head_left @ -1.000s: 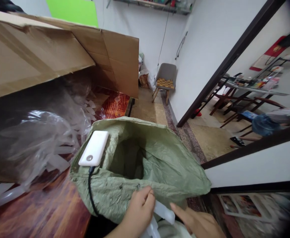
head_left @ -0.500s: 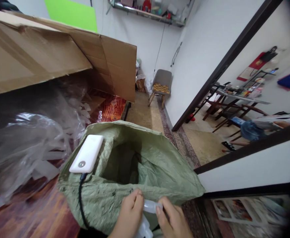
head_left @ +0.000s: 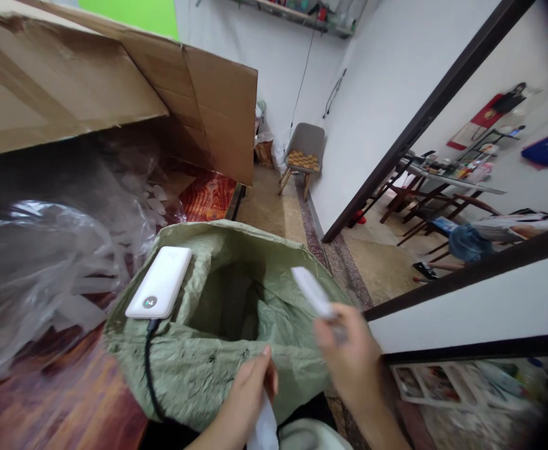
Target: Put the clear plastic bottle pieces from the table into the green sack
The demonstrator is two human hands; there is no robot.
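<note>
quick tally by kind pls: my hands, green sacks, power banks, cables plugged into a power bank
left hand and right hand: 2
green sack: 1
power bank: 1
plugged-in cable: 1
total: 5

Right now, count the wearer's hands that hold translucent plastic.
2: left hand, in front of the green sack, one piece showing below its grip; right hand, towards the sack's right side, another piece sticking out. Either grip may hide more pieces.
</note>
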